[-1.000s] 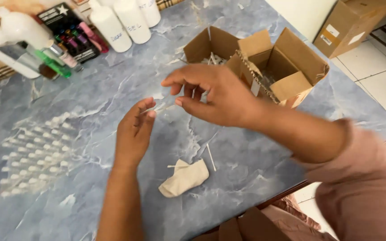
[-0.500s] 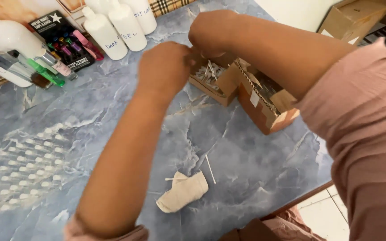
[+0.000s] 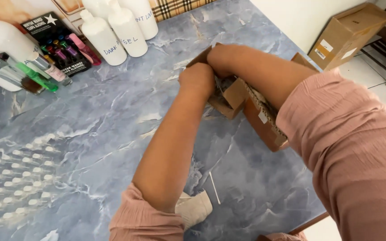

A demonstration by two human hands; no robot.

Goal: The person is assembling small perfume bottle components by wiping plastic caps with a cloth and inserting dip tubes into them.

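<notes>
The setting appears to be a small home workshop for filling and packing scent or cosmetic liquids. A blue marbled worktop [image 3: 90,129] carries rows of small clear vials [image 3: 14,183] at the near left. At the far left stand white plastic bottles [image 3: 117,31] with handwritten labels, a black display card [image 3: 45,31] with coloured sample tubes [image 3: 74,51], and a white spray bottle [image 3: 5,40]. An open cardboard box [image 3: 255,116] sits at the centre. A second cardboard box [image 3: 349,31] rests on a tiled floor [image 3: 371,85] at the far right, against a plain wall.
</notes>
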